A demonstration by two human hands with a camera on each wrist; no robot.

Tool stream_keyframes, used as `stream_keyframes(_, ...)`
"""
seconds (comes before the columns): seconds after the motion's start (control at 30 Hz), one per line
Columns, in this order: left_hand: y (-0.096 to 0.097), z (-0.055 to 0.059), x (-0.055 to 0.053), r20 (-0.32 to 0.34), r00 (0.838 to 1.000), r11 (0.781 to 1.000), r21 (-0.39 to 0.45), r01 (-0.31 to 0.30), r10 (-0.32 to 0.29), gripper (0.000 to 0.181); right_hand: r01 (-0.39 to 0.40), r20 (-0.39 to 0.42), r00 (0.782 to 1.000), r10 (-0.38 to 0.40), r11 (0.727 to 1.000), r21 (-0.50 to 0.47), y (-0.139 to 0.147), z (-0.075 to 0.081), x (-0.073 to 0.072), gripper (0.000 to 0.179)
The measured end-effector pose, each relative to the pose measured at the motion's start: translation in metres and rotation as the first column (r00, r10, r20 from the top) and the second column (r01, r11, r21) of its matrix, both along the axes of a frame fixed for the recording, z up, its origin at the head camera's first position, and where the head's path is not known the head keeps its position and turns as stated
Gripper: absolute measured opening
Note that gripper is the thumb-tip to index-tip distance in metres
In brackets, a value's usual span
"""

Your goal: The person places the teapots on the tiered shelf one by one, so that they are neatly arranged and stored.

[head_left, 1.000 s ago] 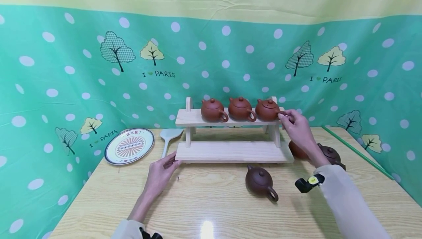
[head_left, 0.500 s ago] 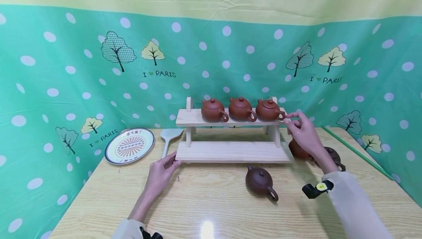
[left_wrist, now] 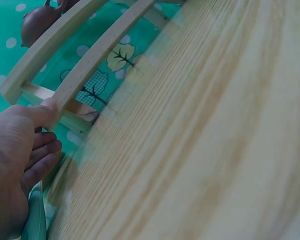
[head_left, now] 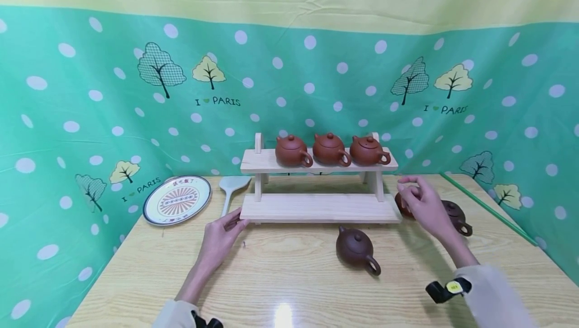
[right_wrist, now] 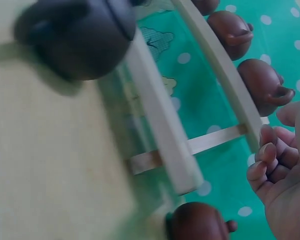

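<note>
A two-tier wooden shelf (head_left: 316, 207) stands on the table, with three reddish-brown teapots (head_left: 329, 149) lined up on its upper board. My left hand (head_left: 220, 235) pinches the lower board's left corner, its thumb (left_wrist: 44, 111) lying on the wood. My right hand (head_left: 424, 206) hangs off the shelf's right end with fingers loosely curled and nothing in them. Behind it, a reddish-brown teapot (head_left: 401, 204) is partly hidden, and a dark teapot (head_left: 454, 214) sits just to its right. Another dark teapot (head_left: 355, 247) sits in front of the shelf.
On the left, a patterned plate (head_left: 177, 201) and a pale spatula (head_left: 233, 184) lie on the table (head_left: 289, 278). A green stick (head_left: 490, 211) runs along the right side. A dotted green curtain (head_left: 289, 92) hangs behind.
My right hand has let go of the rightmost upper teapot's handle and moved down and to the right. That teapot stays on the upper board; my left hand has not moved.
</note>
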State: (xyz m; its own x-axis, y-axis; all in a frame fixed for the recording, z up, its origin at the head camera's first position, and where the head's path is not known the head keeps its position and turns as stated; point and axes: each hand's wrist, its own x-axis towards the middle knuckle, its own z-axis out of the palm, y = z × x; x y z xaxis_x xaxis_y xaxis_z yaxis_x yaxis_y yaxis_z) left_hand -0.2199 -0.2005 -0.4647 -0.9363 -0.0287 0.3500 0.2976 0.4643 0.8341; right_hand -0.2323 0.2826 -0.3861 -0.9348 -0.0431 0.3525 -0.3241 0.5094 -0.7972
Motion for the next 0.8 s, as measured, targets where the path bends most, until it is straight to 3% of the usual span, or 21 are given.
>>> stream_keyframes(0.3,0.001,0.002,0.001,0.013,1.000,1.000,-0.007,-0.006,0.006,0.049,-0.008,0.002,1.000,0.008,1.000,-0.015,-0.005,-0.029,0.032,0.024)
stream_keyframes(0.8,0.000,0.002,0.001,0.017,1.000,1.000,-0.002,-0.002,0.002,0.048,-0.048,0.066,0.997,0.051,0.998,-0.043,-0.018,-0.054,0.070,0.018)
